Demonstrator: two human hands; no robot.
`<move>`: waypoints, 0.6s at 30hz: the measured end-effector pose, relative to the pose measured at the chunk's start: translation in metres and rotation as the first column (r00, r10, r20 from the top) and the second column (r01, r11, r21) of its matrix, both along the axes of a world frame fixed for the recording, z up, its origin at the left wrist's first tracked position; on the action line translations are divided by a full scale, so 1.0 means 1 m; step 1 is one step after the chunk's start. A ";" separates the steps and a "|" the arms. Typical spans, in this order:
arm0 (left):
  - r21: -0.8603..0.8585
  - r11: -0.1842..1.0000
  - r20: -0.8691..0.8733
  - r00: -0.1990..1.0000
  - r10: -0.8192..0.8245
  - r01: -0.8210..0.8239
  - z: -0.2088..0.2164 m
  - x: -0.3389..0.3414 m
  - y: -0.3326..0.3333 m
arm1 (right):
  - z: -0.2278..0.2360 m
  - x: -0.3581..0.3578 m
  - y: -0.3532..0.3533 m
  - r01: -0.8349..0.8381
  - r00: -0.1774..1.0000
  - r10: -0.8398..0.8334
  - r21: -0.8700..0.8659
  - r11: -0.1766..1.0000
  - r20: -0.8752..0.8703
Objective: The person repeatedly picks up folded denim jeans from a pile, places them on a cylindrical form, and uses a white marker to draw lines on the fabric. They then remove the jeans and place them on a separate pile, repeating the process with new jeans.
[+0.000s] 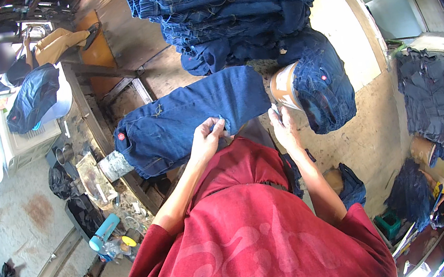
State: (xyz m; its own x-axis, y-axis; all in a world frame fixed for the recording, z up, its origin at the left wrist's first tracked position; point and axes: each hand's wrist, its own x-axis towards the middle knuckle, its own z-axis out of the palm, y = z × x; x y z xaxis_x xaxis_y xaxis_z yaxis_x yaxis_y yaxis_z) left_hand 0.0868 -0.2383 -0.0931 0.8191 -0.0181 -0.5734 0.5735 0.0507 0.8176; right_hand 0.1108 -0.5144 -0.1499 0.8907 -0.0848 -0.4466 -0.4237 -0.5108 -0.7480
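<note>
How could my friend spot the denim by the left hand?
Start at the big denim pile at the top. Just below it, the denim piece slants across the middle, with the left hand at its lower edge. Unlike the pile and the bunched denim on the right, it lies stretched out long, with a red patch near its left end.
</note>
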 end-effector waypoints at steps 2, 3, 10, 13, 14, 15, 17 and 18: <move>0.035 0.999 -0.087 0.995 0.042 -0.039 -0.001 0.003 0.001 | -0.005 0.002 0.005 0.093 0.989 -0.068 0.200 0.975 -0.129; 0.079 0.995 -0.143 0.987 0.068 -0.057 0.001 0.001 0.007 | -0.005 0.004 0.008 0.171 0.964 -0.109 0.250 0.953 -0.242; 0.845 -0.013 0.535 0.844 0.017 -0.535 0.051 -0.059 0.152 | 0.003 0.023 0.030 0.804 0.546 -0.351 0.358 0.475 -0.761; 0.856 0.444 0.060 0.906 0.419 -0.263 0.037 -0.077 0.200 | -0.016 0.023 0.038 0.865 0.486 -0.340 0.387 0.321 -0.805; 0.893 0.369 0.165 0.950 0.267 -0.259 0.022 -0.076 0.201 | -0.025 0.026 0.037 0.834 0.542 -0.370 0.433 0.341 -0.754; 0.945 0.248 0.171 0.968 0.182 -0.214 0.005 -0.068 0.196 | -0.035 0.030 0.036 0.821 0.565 -0.392 0.448 0.354 -0.726; 0.969 0.161 0.180 0.981 0.066 -0.189 -0.023 -0.044 0.181 | -0.052 0.060 0.005 0.744 0.652 -0.574 0.273 0.610 -0.495; 0.961 0.195 0.215 0.973 -0.089 -0.195 -0.029 -0.031 0.173 | -0.061 0.088 -0.011 0.797 0.604 -0.677 0.303 0.522 -0.422</move>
State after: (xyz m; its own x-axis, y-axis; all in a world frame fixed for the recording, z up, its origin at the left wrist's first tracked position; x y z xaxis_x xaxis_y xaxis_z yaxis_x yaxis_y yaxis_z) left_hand 0.0559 -0.0655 -0.1222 0.8731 0.4839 0.0596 0.4439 -0.8395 0.3134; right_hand 0.1985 -0.5251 -0.2111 0.4632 -0.4152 -0.7830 -0.6744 0.4081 -0.6153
